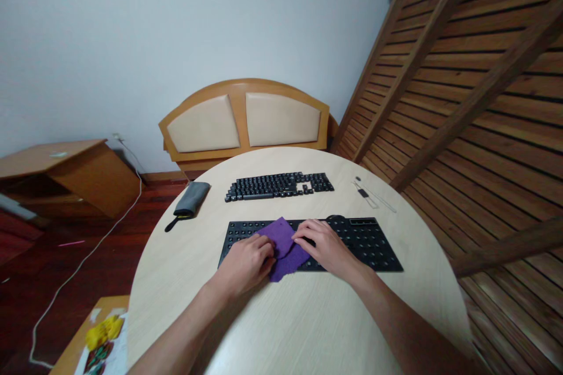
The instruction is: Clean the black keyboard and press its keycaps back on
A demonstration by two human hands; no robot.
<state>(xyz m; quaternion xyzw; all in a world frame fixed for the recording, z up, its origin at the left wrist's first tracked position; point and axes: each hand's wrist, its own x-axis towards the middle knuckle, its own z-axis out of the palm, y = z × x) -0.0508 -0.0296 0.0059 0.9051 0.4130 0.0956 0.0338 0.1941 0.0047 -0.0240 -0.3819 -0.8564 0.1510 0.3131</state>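
Observation:
A purple cloth [281, 238], partly folded, lies over the middle of a black keyboard base [369, 249] whose keycaps are off. My left hand [250, 259] is closed on the cloth's left side, fingers curled over it. At the cloth's right edge, my right hand [323, 243] pinches it between thumb and fingers. Behind the base, loose black keycaps [268, 186] are laid out in keyboard order on the table. Part of the base is hidden under the cloth and my hands.
The round pale table [290, 316] holds a dark grey pouch [192, 199] with a strap at left. A wire keycap puller [363, 193] lies at right. Behind stands a wooden headboard [241, 120]; wooden slats [440, 99] lean at right. Yellow gloves [104, 332] lie lower left.

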